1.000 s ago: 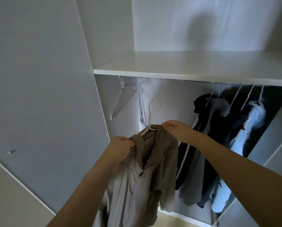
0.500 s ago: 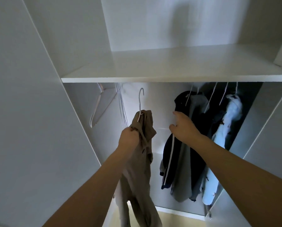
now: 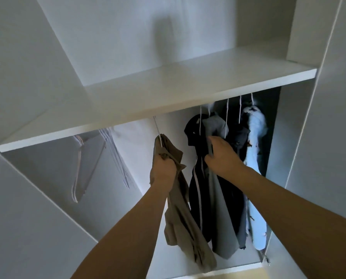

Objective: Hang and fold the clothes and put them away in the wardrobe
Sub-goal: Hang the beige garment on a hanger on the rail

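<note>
A tan shirt (image 3: 180, 216) hangs on a white wire hanger (image 3: 158, 129) whose top goes up behind the wardrobe shelf (image 3: 168, 101). My left hand (image 3: 165, 168) grips the shirt's collar just under the hanger neck. To its right, my right hand (image 3: 221, 156) holds the grey garment (image 3: 220, 218) among the hung clothes, fingers curled on the fabric. A black jacket with white stripes (image 3: 196, 196) hangs between the tan shirt and the grey one. The rail is hidden behind the shelf edge.
Several empty white hangers (image 3: 81, 168) hang at the left of the compartment. A dark garment (image 3: 239, 137) and a light blue one (image 3: 256, 178) hang at the far right. White wardrobe side panels (image 3: 319, 158) close in both sides.
My left hand has lifted the tan shirt so its hanger top is now up behind the shelf. My right hand has moved onto the grey garment and holds it. The camera tilted up.
</note>
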`<state>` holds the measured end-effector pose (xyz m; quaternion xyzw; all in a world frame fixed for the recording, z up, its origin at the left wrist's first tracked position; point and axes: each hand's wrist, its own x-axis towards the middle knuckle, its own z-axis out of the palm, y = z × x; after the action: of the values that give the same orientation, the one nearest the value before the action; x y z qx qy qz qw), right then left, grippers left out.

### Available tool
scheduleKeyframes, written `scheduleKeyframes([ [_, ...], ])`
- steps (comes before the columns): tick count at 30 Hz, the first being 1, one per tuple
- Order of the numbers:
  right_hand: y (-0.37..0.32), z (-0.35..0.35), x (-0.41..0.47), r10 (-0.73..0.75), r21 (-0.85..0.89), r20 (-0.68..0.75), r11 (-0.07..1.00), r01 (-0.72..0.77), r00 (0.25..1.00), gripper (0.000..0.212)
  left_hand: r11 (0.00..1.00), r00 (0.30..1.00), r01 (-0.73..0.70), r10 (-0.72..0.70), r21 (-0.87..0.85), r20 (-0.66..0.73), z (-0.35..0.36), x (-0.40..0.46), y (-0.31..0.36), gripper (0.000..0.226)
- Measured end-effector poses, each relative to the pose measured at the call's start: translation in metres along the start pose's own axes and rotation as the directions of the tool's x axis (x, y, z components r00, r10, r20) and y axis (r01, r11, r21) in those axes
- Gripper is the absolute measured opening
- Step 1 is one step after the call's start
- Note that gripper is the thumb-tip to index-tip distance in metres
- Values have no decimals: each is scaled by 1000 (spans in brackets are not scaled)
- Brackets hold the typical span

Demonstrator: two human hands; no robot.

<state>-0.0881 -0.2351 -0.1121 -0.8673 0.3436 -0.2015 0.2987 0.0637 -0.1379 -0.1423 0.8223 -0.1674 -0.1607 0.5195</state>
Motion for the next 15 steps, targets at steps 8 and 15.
scheduleKeyframes([
  [8, 18, 4, 10, 38, 34, -80, 999, -36, 996, 58, 967, 978, -208, 206, 150, 27, 39, 26, 11, 41],
  [15, 32, 7, 23, 53, 27, -105, 998, -50, 993, 63, 953, 966, -253, 258, 165, -12, 71, 42, 28, 42],
])
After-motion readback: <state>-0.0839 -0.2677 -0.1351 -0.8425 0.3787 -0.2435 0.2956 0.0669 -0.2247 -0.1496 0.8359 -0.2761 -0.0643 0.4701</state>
